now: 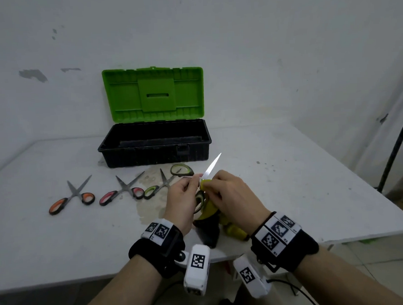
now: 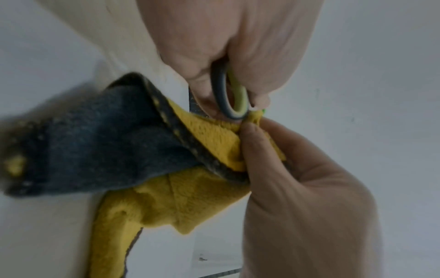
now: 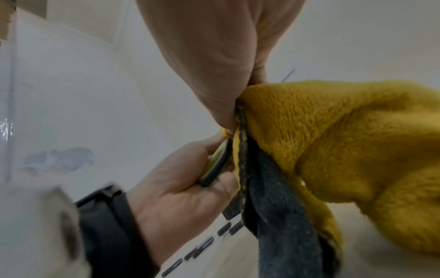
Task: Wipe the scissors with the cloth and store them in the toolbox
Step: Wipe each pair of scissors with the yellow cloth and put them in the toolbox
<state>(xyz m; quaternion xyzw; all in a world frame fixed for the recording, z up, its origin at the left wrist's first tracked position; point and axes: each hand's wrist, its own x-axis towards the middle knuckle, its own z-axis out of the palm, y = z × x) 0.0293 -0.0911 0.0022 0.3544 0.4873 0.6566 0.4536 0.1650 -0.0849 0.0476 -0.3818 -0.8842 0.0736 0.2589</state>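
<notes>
My left hand (image 1: 186, 189) grips the green-and-black handle (image 2: 229, 94) of a pair of scissors held above the table's front. Its bright blade (image 1: 212, 166) points up and to the right. My right hand (image 1: 218, 186) pinches a yellow and dark grey cloth (image 1: 209, 212) around the base of the blade, and the rest of the cloth hangs down. In the right wrist view the cloth (image 3: 333, 135) fills the right side and the left hand (image 3: 181, 190) holds the handle (image 3: 214, 166). The toolbox (image 1: 155, 152), black with an upright green lid (image 1: 153, 94), stands open behind.
Three more pairs lie in a row before the toolbox: orange-handled scissors (image 1: 72, 195), pink-handled scissors (image 1: 121, 190) and green-handled scissors (image 1: 161, 184) lying spread open. The white table (image 1: 292, 182) has a stain near its middle. A dark pole (image 1: 398, 145) stands beyond the right edge.
</notes>
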